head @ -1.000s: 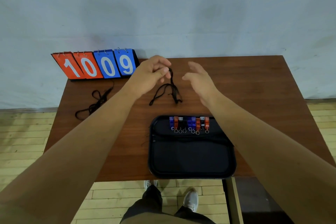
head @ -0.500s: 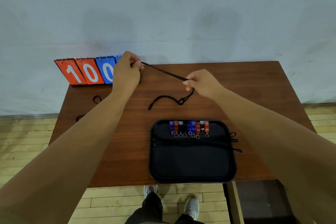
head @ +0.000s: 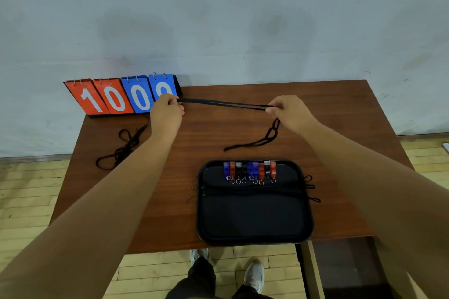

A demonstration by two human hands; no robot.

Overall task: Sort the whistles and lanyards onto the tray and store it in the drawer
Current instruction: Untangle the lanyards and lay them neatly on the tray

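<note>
While both hands pinch it, the black lanyard (head: 226,103) stretches taut, tail drooping tableward.

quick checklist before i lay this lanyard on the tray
1. Left hand pinches one end of the lanyard: ok.
2. Right hand pinches the other end: ok.
3. Span pulled straight: ok; the tail below the right hand is looped on the table: not ok.
4. Tray has bare space in front of the whistles: ok.
5. Pile of lanyards at left unsorted: not ok.
6. Drawer open: cannot tell.
</note>
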